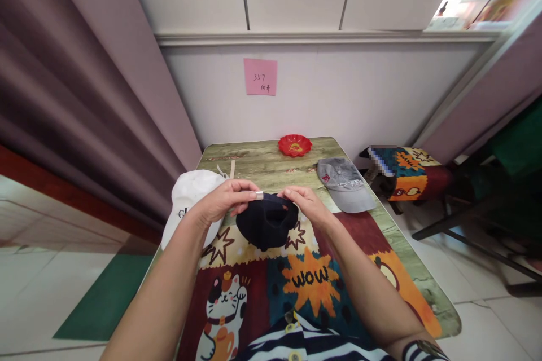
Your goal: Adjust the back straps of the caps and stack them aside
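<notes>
Striped shirt [322, 347] overlaps the near edge of the table [249, 152], cut off below. Approx. mid-table, over the patterned cloth [257, 293], we've got the black cap [266, 231]; can't tell if it touches down. Our L hand [231, 194] pinches its back strap, thumb vs. index, by a silver-looking clasp [259, 195]; our R hand [307, 203] has thumb + fingers closed on the strap's other side. We'd judge it v. light, soft fabric, floppy crown, not slippery, nothing fragile exc. maybe the clasp; best hold = strap ends or crown rim. Its brim's out of our sight, and dark fabric hides the seams. White cap [195, 186] sits at the left edge, partly behind L hand + forearm, lettering half covered. Grey cap [342, 180] lies nr. the right edge, brim toward us, small print unreadable. Red dish [295, 145] is by the far edge, its yellow design unclear.
</notes>
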Available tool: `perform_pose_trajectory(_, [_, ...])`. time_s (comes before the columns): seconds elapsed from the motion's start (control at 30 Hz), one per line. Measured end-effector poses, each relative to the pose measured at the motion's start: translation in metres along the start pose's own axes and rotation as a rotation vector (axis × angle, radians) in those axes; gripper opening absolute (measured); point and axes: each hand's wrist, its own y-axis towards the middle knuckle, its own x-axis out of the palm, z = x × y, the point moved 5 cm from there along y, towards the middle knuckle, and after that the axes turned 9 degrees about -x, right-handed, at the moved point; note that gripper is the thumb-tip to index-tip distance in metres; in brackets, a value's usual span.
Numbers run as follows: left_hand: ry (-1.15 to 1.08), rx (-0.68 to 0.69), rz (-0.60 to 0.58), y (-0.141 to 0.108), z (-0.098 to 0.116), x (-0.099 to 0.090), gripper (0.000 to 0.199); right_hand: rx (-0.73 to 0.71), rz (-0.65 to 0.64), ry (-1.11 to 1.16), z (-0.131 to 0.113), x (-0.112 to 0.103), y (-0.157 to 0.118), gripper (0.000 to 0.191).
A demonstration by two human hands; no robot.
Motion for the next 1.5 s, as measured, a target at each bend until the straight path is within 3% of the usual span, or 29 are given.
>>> perform_pose_trajectory(0.27, [0.02,-0.034,-0.072,0.002,-0.012,0.008,0.031,0.067,-0.01,0.056,0.004,0.004,0.001,0.031])
perform_pose_trajectory(0.57, [0.0,-0.016,-0.096,0.003,-0.009,0.014,0.037,0.047,0.05,0.01,0.002,0.006,0.004,0.024])
perform_pose_trajectory(0.93, [0.024,-0.042,-0.13,0.007,-0.012,0.018,0.034,0.056,0.035,-0.001,0.0,0.009,0.003,0.021])
perform_pose_trajectory(1.27, [0.038,-0.037,-0.053,0.013,-0.018,0.008,0.025,0.087,0.015,0.06,0.001,0.012,0.003,0.028])
perform_pose_trajectory(1.5, [0.063,0.068,0.047,0.009,-0.013,0.003,0.027,0.076,-0.013,0.047,0.0,0.005,0.004,0.034])
